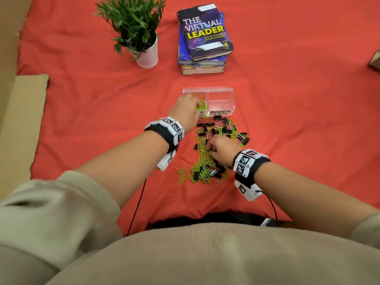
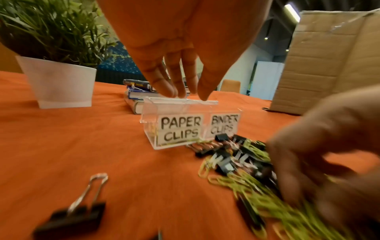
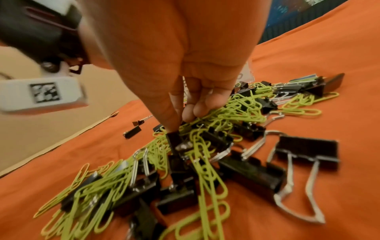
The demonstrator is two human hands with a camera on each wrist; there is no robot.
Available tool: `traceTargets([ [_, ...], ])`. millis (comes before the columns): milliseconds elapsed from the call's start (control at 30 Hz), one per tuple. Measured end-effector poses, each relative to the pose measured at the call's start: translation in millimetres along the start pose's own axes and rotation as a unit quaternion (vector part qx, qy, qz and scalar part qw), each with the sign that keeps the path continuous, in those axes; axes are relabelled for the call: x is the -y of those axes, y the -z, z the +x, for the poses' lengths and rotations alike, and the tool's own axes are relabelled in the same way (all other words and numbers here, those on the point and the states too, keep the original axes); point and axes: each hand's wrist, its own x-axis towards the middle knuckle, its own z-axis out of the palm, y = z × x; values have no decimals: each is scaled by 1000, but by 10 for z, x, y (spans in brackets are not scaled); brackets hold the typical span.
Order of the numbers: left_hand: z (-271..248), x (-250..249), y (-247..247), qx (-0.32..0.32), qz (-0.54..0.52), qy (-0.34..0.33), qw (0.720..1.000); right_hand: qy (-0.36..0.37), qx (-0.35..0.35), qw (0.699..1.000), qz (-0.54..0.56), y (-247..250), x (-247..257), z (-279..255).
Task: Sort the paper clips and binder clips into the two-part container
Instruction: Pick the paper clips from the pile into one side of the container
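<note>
Right hand (image 3: 185, 91): fingertips pinched on a black binder clip (image 3: 174, 139)
Pile: green paper clips (image 3: 207, 168) tangled among it

Head camera: high, looking forward and down over both forearms onto the red cloth (image 1: 82, 103). Left wrist camera: low over the cloth, facing along the left hand (image 2: 185, 53) toward the clear box (image 2: 191, 126), close. Right wrist camera: very close, facing down the right hand (image 3: 185, 73) into the clip pile (image 3: 185, 162). All three views share the pile; head and left wrist share the box, plant (image 1: 133, 23), books (image 1: 203, 38).
</note>
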Motion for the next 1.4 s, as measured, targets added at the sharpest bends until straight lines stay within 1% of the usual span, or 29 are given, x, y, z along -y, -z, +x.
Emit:
traceTargets([
  [67, -200, 18, -114, 31, 10, -16, 999, -11, -28, 999, 23, 40, 23, 35],
  [167, -423, 54, -338, 110, 36, -22, 993, -13, -60, 997, 42, 85, 45, 104],
  [233, -496, 98, -461, 143, 46, -10, 989, -4, -55, 998, 33, 62, 46, 141],
  [300, -540, 136, -533, 154, 46, 10, 987, -12, -36, 999, 21, 37, 44, 154],
  [367, -576, 164, -567, 150, 41, 22, 988, -32, -33, 999, 10, 28, 25, 156],
  [467, -616, 195, -565, 132, 20, 20, 991, -64, -58, 996, 18, 48, -4, 158],
  [567, -640, 231, -534, 117, -38, 35, 992, -43, -75, 995, 47, 62, 32, 170],
  [633, -663, 256, -524, 99, -95, 62, 989, -30, -63, 995, 77, 64, 111, 184],
  [733, -685, 266, -511, 72, -184, 93, 976, -27, -40, 991, 127, 66, 221, 224],
  [833, -681, 269, -465, 66, -218, 90, 970, -25, -41, 984, 170, 76, 274, 249],
  [900, -676, 273, -424, 76, -211, 87, 971, -34, -51, 976, 208, 89, 288, 259],
  [1000, -696, 295, -396, 98, -193, 96, 972, -83, -71, 952, 285, 158, 279, 284],
  [1067, -721, 335, -405, 112, -177, 107, 972, -115, -77, 929, 343, 230, 231, 307],
  [1100, -729, 363, -407, 112, -167, 112, 973, -124, -76, 913, 382, 261, 197, 314],
  [1167, -723, 422, -380, 90, -147, 124, 977, -135, -70, 887, 437, 302, 131, 303],
  [1233, -705, 467, -328, 54, -113, 147, 981, -137, -63, 882, 446, 316, 70, 274],
  [1300, -696, 499, -298, 26, -45, 160, 986, -136, -55, 886, 440, 325, 33, 236],
  [1333, -695, 506, -301, 20, -8, 153, 988, -140, -51, 888, 436, 324, 20, 224],
  [1400, -694, 461, -324, 24, 37, 102, 994, -158, -41, 889, 428, 306, -7, 212],
])
